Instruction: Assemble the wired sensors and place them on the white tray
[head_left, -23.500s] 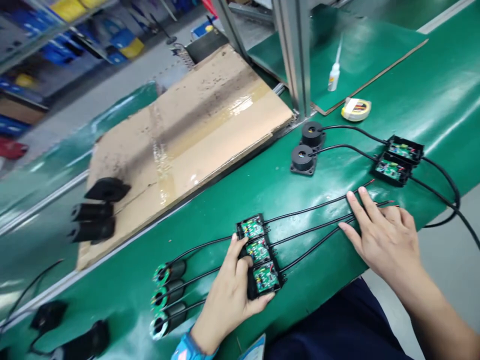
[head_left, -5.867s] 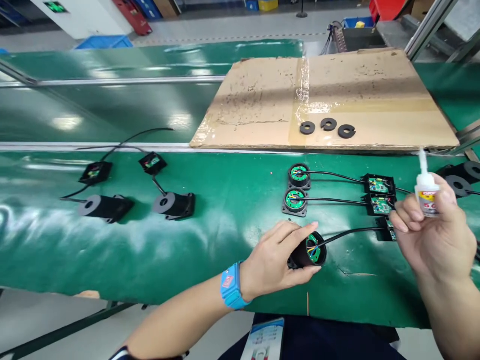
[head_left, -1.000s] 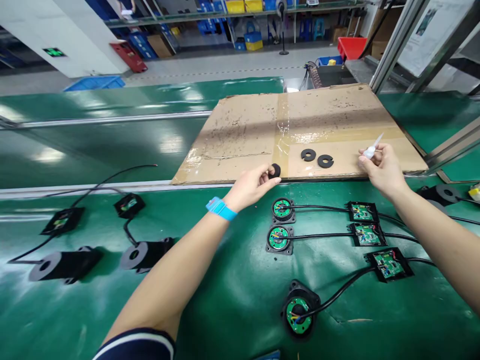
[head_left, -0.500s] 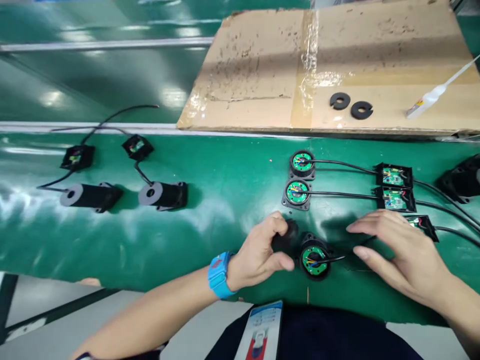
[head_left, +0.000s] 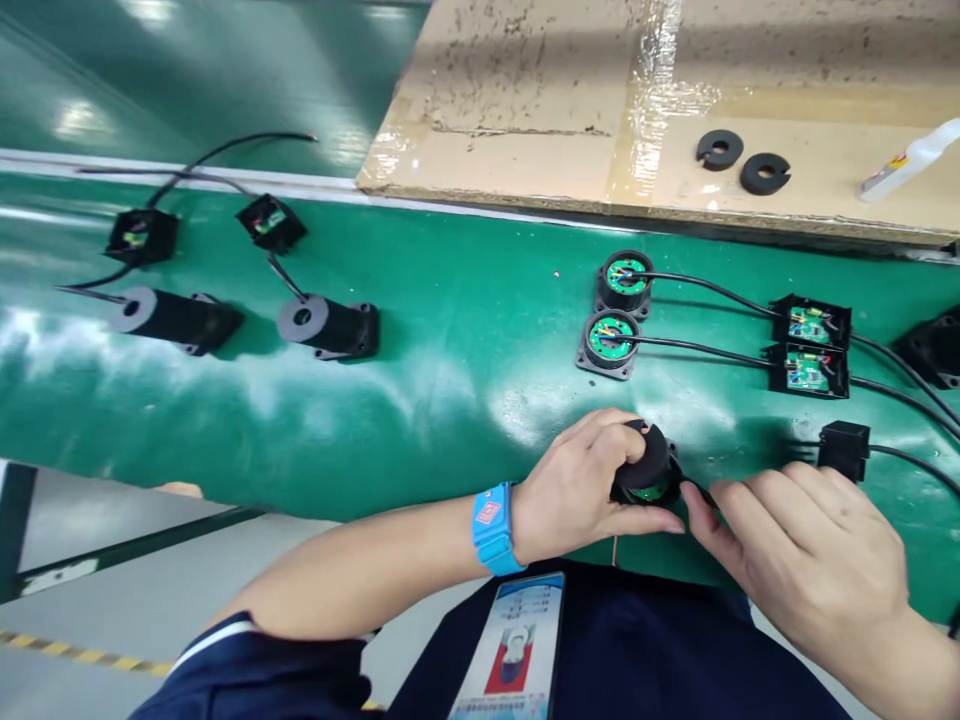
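My left hand [head_left: 585, 480], with a blue wrist strap [head_left: 493, 528], is closed around a black slotted disc [head_left: 654, 458]. The disc sits tilted over a round black housing, covering most of its green circuit board [head_left: 646, 493]. My left thumb lies along the housing's near side. Close by on the right, my right hand [head_left: 814, 545] pinches the black cable [head_left: 694, 488] where it leaves the housing. Beyond those fingers lies a small black box [head_left: 844, 450] on the cable, its open side turned out of sight.
Two open housings [head_left: 609, 340] are cabled to open boxes with boards [head_left: 810, 370]. Two black cylinders [head_left: 330, 325] with cabled boxes lie left. Cardboard [head_left: 517, 150] at the back bears two slotted discs [head_left: 765, 173] and a white bottle [head_left: 907, 160]. Another black part [head_left: 934, 345] stands far right.
My left hand has brought the black disc from beside the housing onto its top. My right hand has closed on the cable, and the small box has turned over. The view has shifted.
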